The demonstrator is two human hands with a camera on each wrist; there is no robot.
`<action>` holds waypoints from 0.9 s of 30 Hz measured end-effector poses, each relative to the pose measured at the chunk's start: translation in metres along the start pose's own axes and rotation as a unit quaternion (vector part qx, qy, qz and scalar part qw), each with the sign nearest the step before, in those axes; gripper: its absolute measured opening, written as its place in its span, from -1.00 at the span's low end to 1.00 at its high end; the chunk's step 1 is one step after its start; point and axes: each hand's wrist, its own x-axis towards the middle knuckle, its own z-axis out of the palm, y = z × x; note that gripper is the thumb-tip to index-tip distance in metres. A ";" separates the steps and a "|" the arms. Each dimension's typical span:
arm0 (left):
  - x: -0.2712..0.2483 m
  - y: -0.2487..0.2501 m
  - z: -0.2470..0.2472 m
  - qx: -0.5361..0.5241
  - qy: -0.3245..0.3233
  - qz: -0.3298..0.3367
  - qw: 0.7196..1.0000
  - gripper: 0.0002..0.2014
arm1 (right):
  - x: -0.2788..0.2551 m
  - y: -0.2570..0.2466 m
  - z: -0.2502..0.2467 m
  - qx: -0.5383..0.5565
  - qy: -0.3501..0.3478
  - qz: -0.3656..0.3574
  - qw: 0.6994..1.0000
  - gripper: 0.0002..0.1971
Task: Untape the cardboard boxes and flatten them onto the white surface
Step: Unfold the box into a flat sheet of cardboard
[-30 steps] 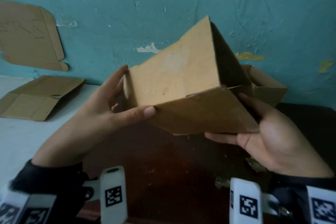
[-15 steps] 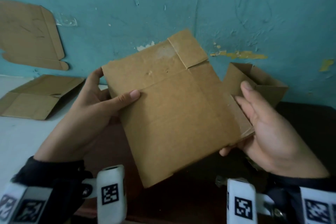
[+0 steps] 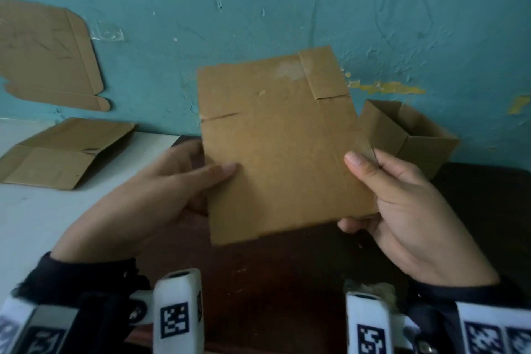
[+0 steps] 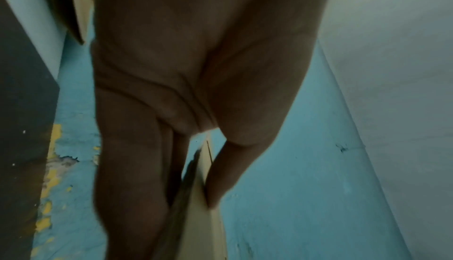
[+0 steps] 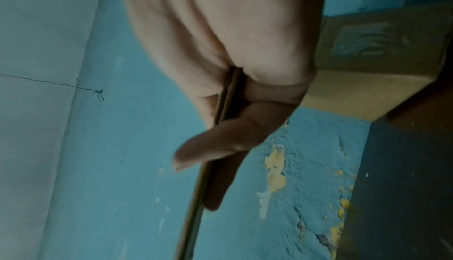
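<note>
I hold a flattened brown cardboard box (image 3: 281, 146) upright in the air above the dark table. My left hand (image 3: 184, 181) pinches its left edge, thumb on the front face and fingers behind. My right hand (image 3: 385, 190) pinches the right edge the same way. In the left wrist view the flattened cardboard box (image 4: 196, 206) shows edge-on between thumb and fingers of my left hand (image 4: 191, 177). In the right wrist view the thin edge of the flattened cardboard box (image 5: 210, 167) sits under the thumb of my right hand (image 5: 220, 148). A white surface (image 3: 43, 210) lies to the left.
Another flattened box (image 3: 63, 152) lies on the white surface at the left. An open, standing cardboard box (image 3: 408, 135) sits at the back right on the dark table (image 3: 273, 282). A cardboard sheet (image 3: 46, 54) is stuck on the teal wall.
The box, open and three-dimensional a second ago, has been pressed flat and turned upright facing me. Both hands shifted to pinch its side edges.
</note>
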 end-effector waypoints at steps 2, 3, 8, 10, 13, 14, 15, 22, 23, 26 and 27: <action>-0.003 0.000 0.003 0.066 -0.051 -0.019 0.996 -0.69 | 0.002 0.003 0.003 0.016 0.024 -0.001 1.000 -0.83; -0.004 0.002 0.004 0.069 -0.052 -0.014 0.996 -0.71 | 0.003 0.003 0.004 0.021 0.027 -0.001 0.999 -0.83; 0.001 0.000 0.008 0.038 0.021 -0.029 0.999 -0.66 | 0.000 0.003 0.007 0.003 -0.004 0.009 1.000 -0.80; 0.003 -0.006 0.010 0.065 0.076 -0.041 0.994 -0.60 | -0.001 0.004 0.008 -0.028 -0.020 0.005 0.999 -0.77; 0.009 -0.011 0.014 0.056 0.132 -0.044 0.989 -0.51 | -0.004 0.003 0.010 -0.054 -0.053 0.018 0.997 -0.73; 0.011 -0.011 0.014 0.031 0.143 -0.043 0.988 -0.52 | -0.005 0.001 0.011 -0.051 -0.069 0.033 0.996 -0.73; 0.012 -0.011 0.013 0.019 0.149 -0.039 0.988 -0.53 | -0.006 0.000 0.012 -0.045 -0.078 0.045 0.995 -0.73; 0.008 -0.009 0.020 0.077 0.081 0.019 0.994 -0.66 | 0.000 0.003 0.018 0.021 0.029 0.033 0.999 -0.84; 0.008 -0.009 0.020 0.087 0.080 0.035 0.992 -0.64 | 0.001 0.004 0.019 0.029 0.037 0.034 0.998 -0.85; 0.008 -0.009 0.017 0.103 0.086 0.055 0.989 -0.62 | 0.000 0.005 0.021 0.024 0.035 0.039 0.998 -0.86; 0.008 -0.010 0.017 0.107 0.086 0.053 0.989 -0.62 | 0.000 0.005 0.021 0.019 0.030 0.039 0.999 -0.86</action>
